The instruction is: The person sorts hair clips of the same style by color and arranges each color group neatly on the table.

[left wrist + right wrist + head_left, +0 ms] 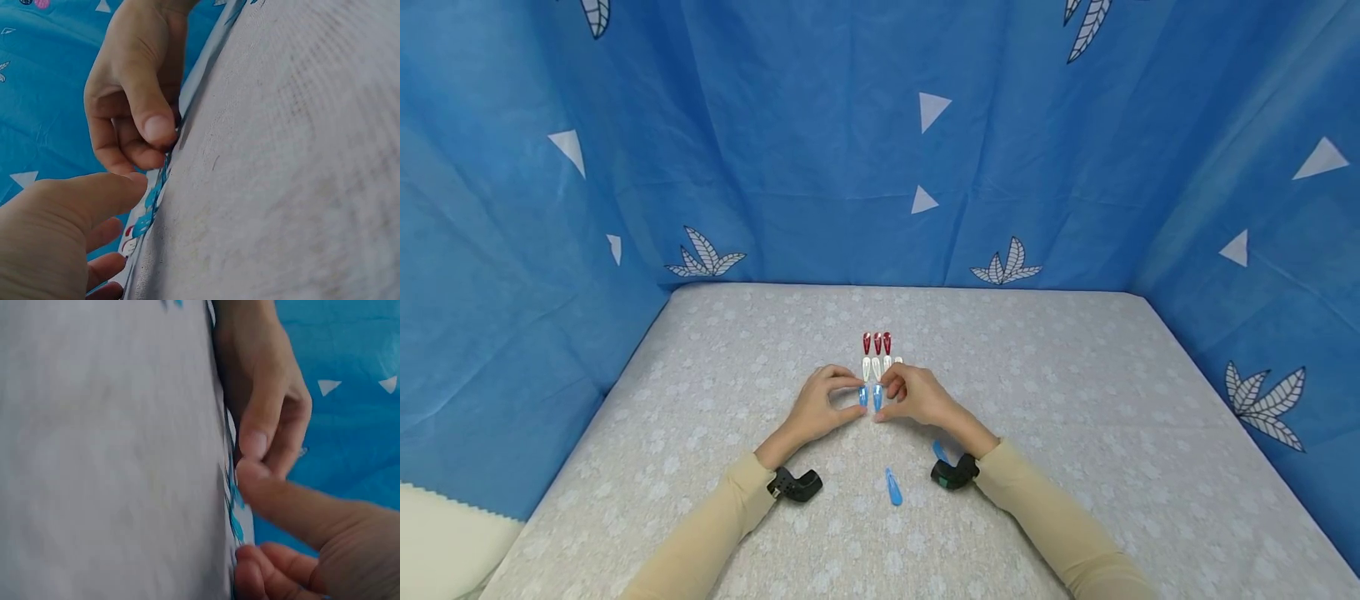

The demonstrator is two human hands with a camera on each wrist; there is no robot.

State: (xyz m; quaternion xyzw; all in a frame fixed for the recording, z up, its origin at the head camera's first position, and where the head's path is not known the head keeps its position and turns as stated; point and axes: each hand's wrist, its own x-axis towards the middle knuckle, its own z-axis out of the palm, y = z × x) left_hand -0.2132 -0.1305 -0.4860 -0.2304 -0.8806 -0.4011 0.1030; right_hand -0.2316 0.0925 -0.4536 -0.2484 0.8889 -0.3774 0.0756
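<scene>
Your left hand (820, 408) sits mid-desk (1075, 467), thumb and forefinger pinching the left blue clip (862, 397). Right next to it, your right hand (917, 398) pinches the other blue clip (877, 397) the same way. Both clips lie flat on the cloth, just below the white clips (876, 367) and red clips (877, 342). These look light, thin, stiff and a bit slick, so I'd hold them by the long edges, near the wide end. Two spare clips (893, 487) lie nearer you, between your wrists.
</scene>
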